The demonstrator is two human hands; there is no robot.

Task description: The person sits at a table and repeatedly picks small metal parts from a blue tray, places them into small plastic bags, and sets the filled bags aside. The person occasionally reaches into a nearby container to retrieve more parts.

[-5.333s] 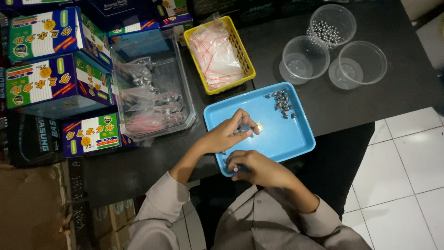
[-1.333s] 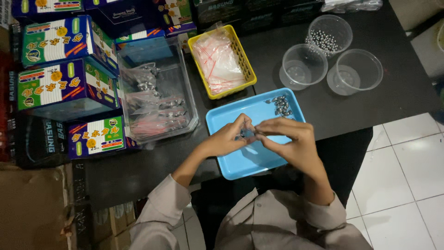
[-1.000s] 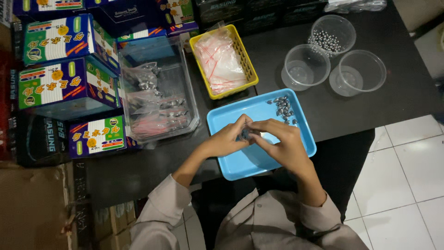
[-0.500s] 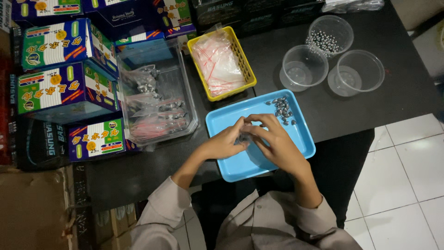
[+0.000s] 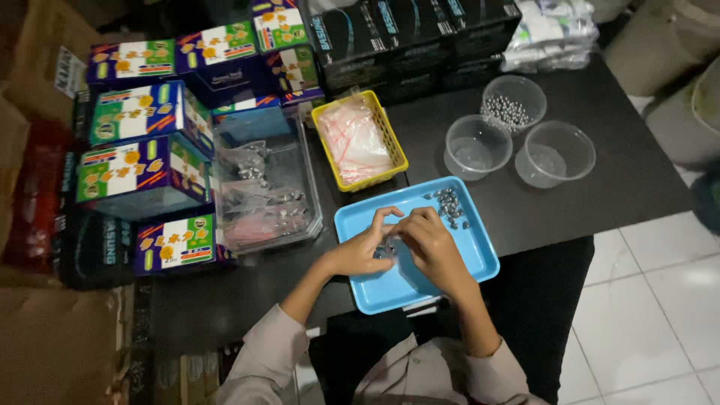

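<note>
Dark and crowded, the surface [image 5: 600, 187] carries a blue tray [image 5: 465, 262] at its near edge, and your two hands meet over the middle of it. Your left hand [image 5: 360, 251] has its grip pinched together with thumb and forefinger curled toward the other hand; your right hand [image 5: 431, 244] has its grip closed the same way, fingertips touching the left ones. Something small and shiny [image 5: 388, 247] sits between them, too tiny to make out, and you cannot tell which hand really has it. Just beyond your right hand, in the far right corner of the tray, lies a loose cluster of small metal pieces [image 5: 450, 206]. Beyond the tray stands a yellow basket [image 5: 394, 142] holding clear little bags with red lines. To its left a clear plastic bin [image 5: 266, 187] holds filled bags. Right of the basket, three clear round tubs [image 5: 517, 139] sit close together; the farthest one holds small metal balls. Colourful printed boxes [image 5: 139, 150] are stacked along the left side. White floor tiles [image 5: 652, 300] show at the lower right.
</note>
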